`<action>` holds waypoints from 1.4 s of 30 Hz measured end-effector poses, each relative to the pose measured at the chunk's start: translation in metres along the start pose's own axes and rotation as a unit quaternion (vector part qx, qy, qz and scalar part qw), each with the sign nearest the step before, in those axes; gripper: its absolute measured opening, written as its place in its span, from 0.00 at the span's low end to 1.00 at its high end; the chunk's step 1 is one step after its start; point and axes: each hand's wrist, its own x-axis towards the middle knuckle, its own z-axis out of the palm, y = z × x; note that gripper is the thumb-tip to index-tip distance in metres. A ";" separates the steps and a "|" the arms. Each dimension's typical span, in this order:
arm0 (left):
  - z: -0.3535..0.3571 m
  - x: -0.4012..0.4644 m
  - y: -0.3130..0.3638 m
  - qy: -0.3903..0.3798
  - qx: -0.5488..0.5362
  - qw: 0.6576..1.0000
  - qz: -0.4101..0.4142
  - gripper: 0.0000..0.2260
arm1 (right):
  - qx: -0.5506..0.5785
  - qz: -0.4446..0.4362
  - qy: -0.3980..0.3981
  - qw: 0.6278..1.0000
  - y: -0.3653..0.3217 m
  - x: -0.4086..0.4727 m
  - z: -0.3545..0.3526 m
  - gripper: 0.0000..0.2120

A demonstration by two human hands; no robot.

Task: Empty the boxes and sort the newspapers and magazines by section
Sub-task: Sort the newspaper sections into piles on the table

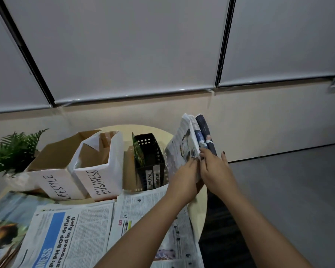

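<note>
We are gripping a folded bundle of thin printed newspapers (pixel 190 144) with left hand (pixel 184 180) and right hand (pixel 217 171), both closed on it, beside white paper-wrapped boxes marked "LIFESTYLE" (pixel 54 182) and "BUSINESS" (pixel 99 178).

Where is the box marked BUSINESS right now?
The BUSINESS box stands on the round table, left of centre in the head view, between the LIFESTYLE box and the black basket.

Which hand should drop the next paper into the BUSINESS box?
Left. The left hand holds the upright bundle on the side nearer the BUSINESS box; the right hand would cross over.
</note>
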 end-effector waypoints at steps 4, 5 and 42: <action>-0.015 0.003 -0.002 0.068 -0.030 0.997 -0.025 0.22 | 0.052 -0.015 -0.035 0.998 -0.002 0.004 -0.009 0.19; -0.020 0.006 -0.004 0.081 -0.014 0.996 -0.037 0.22 | 0.069 -0.019 -0.040 0.997 -0.004 0.004 -0.010 0.19; -0.178 -0.109 -0.191 0.198 0.216 0.951 -0.096 0.10 | 0.035 -0.185 -0.217 0.958 -0.119 -0.029 0.110 0.45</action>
